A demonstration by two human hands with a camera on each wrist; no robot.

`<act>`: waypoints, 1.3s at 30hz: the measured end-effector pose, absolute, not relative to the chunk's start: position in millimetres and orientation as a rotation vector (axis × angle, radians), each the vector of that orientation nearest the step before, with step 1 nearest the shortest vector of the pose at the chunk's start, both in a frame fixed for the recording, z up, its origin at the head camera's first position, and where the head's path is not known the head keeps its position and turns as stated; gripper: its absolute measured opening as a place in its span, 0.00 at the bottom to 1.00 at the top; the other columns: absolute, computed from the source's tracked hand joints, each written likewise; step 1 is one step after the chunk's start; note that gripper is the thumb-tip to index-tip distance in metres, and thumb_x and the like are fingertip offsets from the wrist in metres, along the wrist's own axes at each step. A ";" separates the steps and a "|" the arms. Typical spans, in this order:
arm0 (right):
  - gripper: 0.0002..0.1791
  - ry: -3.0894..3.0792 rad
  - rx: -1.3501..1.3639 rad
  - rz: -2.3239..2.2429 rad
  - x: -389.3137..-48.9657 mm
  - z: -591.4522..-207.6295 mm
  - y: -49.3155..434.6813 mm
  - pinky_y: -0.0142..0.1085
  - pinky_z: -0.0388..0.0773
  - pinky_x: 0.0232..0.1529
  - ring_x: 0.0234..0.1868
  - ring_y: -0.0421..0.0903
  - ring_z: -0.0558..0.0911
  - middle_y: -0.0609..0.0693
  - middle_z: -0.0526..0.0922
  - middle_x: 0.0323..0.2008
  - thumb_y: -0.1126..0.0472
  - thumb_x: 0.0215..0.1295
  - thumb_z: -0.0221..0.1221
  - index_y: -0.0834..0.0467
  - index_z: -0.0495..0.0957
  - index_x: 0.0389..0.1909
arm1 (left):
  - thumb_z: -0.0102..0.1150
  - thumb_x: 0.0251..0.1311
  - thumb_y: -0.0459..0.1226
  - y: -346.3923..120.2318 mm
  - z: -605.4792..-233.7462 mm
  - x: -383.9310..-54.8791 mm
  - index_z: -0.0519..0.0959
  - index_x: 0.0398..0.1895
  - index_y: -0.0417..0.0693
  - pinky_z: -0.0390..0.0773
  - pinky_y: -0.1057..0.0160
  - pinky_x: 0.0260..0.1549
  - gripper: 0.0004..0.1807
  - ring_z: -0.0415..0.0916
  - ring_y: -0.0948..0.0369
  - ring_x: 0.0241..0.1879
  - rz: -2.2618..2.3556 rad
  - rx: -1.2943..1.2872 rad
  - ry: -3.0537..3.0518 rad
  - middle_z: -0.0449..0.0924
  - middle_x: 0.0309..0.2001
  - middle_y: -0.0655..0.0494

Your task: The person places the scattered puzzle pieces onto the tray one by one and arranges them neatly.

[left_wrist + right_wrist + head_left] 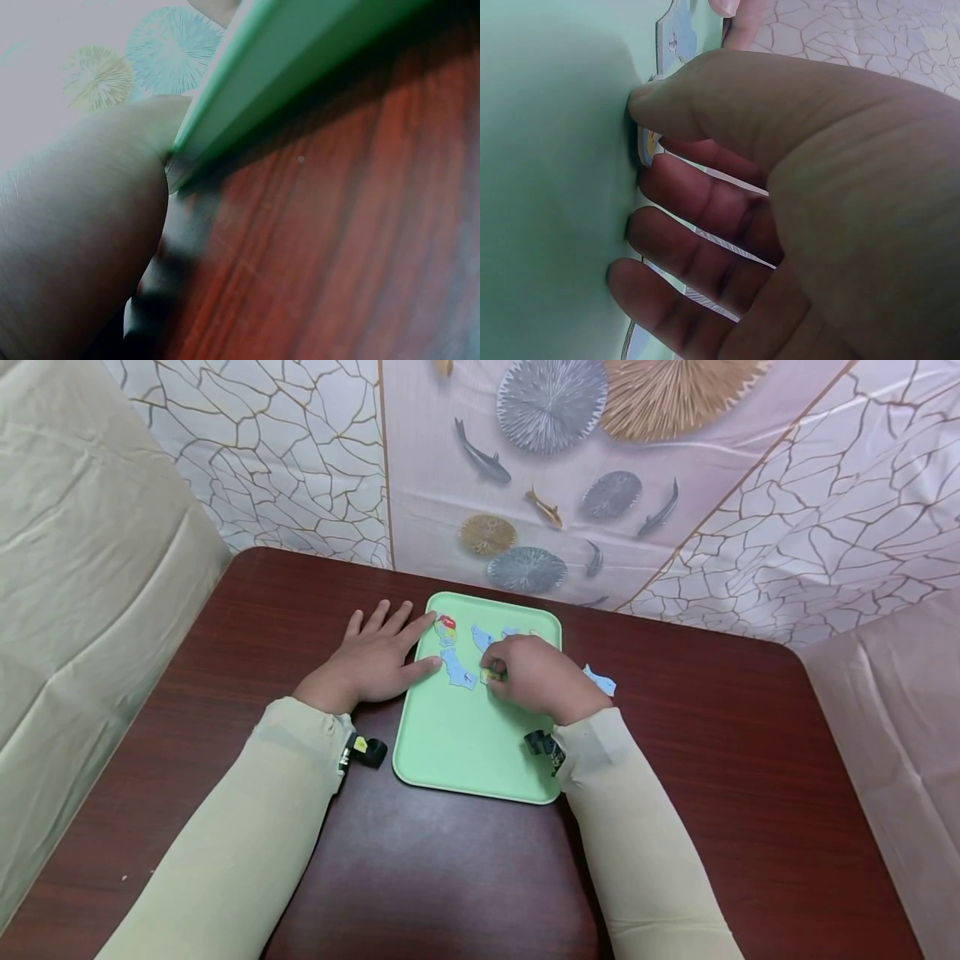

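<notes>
A light-green tray lies on the table. My right hand is over it, thumb and fingers pinching a small yellow-and-blue puzzle piece at the tray's surface. In the right wrist view, the thumb partly covers that piece. Just left of it lies a long blue puzzle piece, with a red, yellow and blue piece above. Another blue piece lies farther back, and the right hand hides part of the tray. My left hand rests with spread fingers, thumb and index fingertip on the tray's left side.
Right of the tray, a light-blue puzzle piece lies on the dark red-brown table. A patterned cloth hangs behind the table's far edge. Pale fabric hangs along the left side.
</notes>
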State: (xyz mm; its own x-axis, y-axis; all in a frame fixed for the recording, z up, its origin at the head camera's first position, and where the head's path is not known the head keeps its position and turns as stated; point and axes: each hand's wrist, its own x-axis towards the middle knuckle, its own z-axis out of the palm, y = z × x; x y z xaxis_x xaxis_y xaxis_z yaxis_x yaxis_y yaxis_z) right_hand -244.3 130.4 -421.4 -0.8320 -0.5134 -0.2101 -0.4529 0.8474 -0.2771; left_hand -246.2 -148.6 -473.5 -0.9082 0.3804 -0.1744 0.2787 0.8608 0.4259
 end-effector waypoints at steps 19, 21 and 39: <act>0.14 2.742 -0.692 -0.312 -244.1 -420.4 128.0 0.48 0.84 0.64 0.52 0.50 0.87 0.50 0.92 0.47 0.58 0.75 0.71 0.55 0.91 0.58 | 0.40 0.82 0.72 -149.2 -474.9 -247.6 0.43 0.95 0.72 0.28 0.27 0.86 0.47 0.25 0.38 0.93 0.589 0.503 2.782 0.35 0.95 0.45; 0.14 2.740 -0.690 -0.316 -243.8 -419.8 128.0 0.48 0.84 0.63 0.52 0.50 0.87 0.50 0.92 0.47 0.59 0.75 0.71 0.55 0.91 0.58 | 0.41 0.82 0.72 -149.0 -474.6 -247.6 0.43 0.95 0.72 0.28 0.27 0.86 0.47 0.25 0.38 0.93 0.588 0.502 2.784 0.35 0.95 0.45; 0.20 2.726 -0.700 -0.347 -242.0 -412.1 134.2 0.47 0.85 0.61 0.54 0.50 0.87 0.51 0.91 0.49 0.57 0.70 0.73 0.52 0.89 0.62 | 0.40 0.82 0.73 -148.7 -473.7 -247.7 0.43 0.95 0.73 0.28 0.26 0.86 0.47 0.25 0.38 0.93 0.589 0.508 2.776 0.34 0.95 0.45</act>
